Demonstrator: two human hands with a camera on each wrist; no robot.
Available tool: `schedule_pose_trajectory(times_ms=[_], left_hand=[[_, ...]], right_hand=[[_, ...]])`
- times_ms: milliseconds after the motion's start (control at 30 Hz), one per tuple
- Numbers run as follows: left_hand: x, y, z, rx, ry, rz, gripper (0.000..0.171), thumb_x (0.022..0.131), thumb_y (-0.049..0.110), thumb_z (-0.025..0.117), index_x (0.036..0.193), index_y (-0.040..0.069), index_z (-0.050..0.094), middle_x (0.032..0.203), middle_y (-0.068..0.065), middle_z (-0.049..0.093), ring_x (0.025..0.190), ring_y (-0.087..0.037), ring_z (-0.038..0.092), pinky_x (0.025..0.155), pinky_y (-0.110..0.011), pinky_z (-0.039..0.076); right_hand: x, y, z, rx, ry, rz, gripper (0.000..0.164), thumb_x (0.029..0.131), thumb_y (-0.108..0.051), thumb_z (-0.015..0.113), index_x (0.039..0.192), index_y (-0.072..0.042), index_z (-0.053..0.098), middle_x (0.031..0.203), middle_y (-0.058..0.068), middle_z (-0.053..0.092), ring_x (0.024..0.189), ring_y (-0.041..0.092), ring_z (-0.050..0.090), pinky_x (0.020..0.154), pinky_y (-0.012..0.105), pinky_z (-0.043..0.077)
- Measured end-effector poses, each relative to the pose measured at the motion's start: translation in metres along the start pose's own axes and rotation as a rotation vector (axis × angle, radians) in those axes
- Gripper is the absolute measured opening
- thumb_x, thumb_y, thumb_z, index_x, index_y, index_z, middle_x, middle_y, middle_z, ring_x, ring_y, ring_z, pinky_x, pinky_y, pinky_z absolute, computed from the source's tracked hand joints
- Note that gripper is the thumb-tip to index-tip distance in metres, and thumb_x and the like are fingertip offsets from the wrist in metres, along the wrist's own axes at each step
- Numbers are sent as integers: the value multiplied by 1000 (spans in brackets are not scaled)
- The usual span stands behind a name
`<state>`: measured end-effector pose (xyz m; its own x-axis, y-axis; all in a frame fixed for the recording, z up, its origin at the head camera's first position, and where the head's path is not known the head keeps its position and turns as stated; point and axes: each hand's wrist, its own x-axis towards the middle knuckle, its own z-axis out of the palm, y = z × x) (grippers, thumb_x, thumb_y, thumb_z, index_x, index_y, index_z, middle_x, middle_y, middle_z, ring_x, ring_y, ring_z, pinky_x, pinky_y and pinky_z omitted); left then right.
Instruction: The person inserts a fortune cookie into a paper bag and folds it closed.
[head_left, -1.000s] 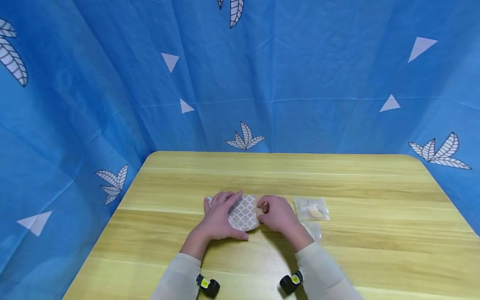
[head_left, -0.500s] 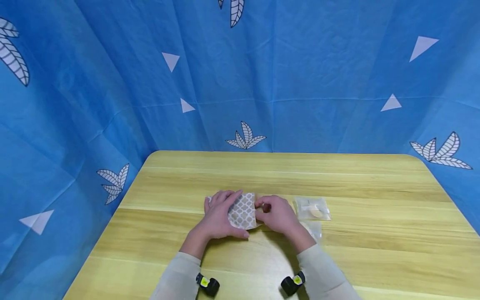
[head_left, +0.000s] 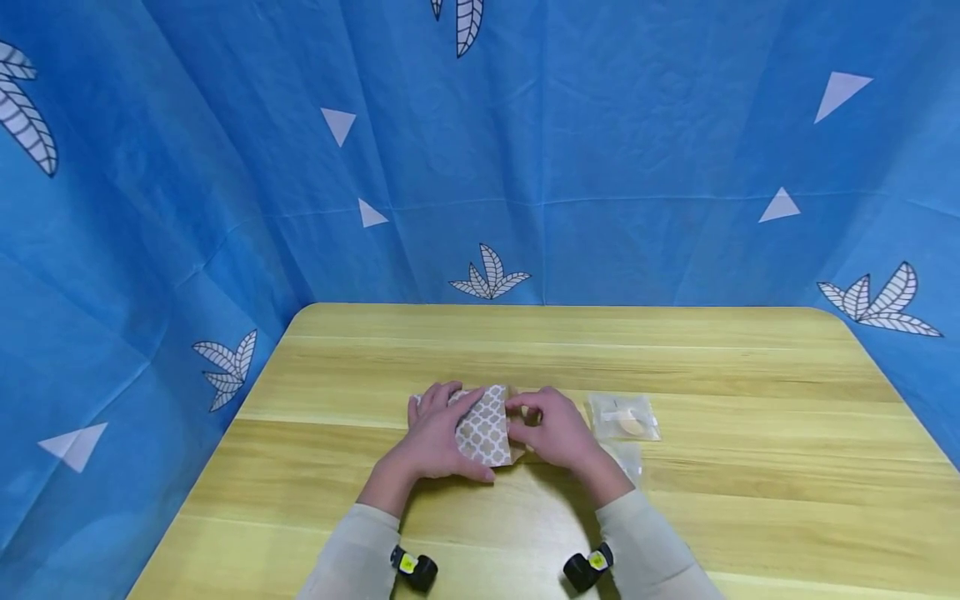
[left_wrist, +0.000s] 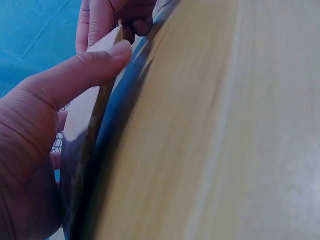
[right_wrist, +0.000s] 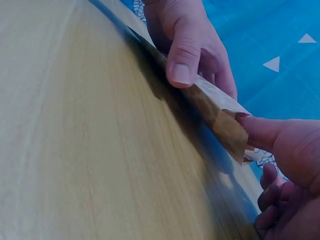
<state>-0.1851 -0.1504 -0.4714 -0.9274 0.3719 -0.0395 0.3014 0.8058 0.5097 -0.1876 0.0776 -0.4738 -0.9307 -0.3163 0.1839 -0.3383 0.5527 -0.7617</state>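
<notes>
A paper bag (head_left: 486,427) with a white and tan lattice pattern is in the middle of the head view. My left hand (head_left: 438,440) holds its left part, thumb along the near edge and fingers spread over the top. My right hand (head_left: 555,427) is at the bag's right end, thumb and forefinger curled at its mouth. In the right wrist view the thumb (right_wrist: 265,132) reaches into the gaping brown mouth, while the lower fingers are curled. The left wrist view shows the left thumb (left_wrist: 100,62) pressing the bag's side. The bag's inside is hidden.
A small clear packet (head_left: 624,418) with a pale round item lies right of my right hand on the wooden table (head_left: 750,467). Another clear packet (head_left: 628,460) lies partly behind the right wrist. A blue patterned curtain (head_left: 637,167) hangs behind the table.
The right thumb and forefinger have shifted slightly left at the bag's mouth. The bag's right end has lifted and gapes more. My left hand stays in place.
</notes>
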Motion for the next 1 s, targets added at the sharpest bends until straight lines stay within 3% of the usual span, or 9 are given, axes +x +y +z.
schedule_pose_trajectory(times_ms=[300, 500, 733, 1000], left_hand=[[1, 2, -3, 42, -26, 15, 133, 43, 64, 92, 156, 24, 36, 153, -10, 31, 142, -34, 19, 111, -66, 1], [2, 2, -1, 57, -2, 19, 133, 43, 66, 91, 156, 23, 36, 151, -9, 35, 139, -32, 25, 111, -65, 4], [2, 3, 0, 56, 38, 46, 129, 47, 66, 90, 156, 20, 38, 148, -10, 39, 136, -31, 31, 111, -64, 9], [2, 4, 3, 77, 55, 59, 127, 48, 64, 91, 155, 20, 39, 147, -10, 40, 135, -30, 32, 110, -63, 12]], right_hand=[[0, 2, -1, 23, -8, -21, 30, 81, -14, 79, 111, -12, 77, 83, 4, 59, 77, 21, 55, 65, 34, 46], [0, 3, -1, 27, -18, -68, 32, 82, -16, 81, 112, -10, 77, 87, 4, 61, 77, 21, 53, 65, 33, 46], [-1, 1, 0, 60, -57, -42, 40, 78, -16, 85, 116, -9, 76, 91, 5, 56, 78, 20, 50, 65, 32, 45], [-3, 0, -1, 75, -57, -82, 47, 73, -10, 85, 118, -7, 74, 92, 7, 52, 82, 23, 48, 69, 33, 43]])
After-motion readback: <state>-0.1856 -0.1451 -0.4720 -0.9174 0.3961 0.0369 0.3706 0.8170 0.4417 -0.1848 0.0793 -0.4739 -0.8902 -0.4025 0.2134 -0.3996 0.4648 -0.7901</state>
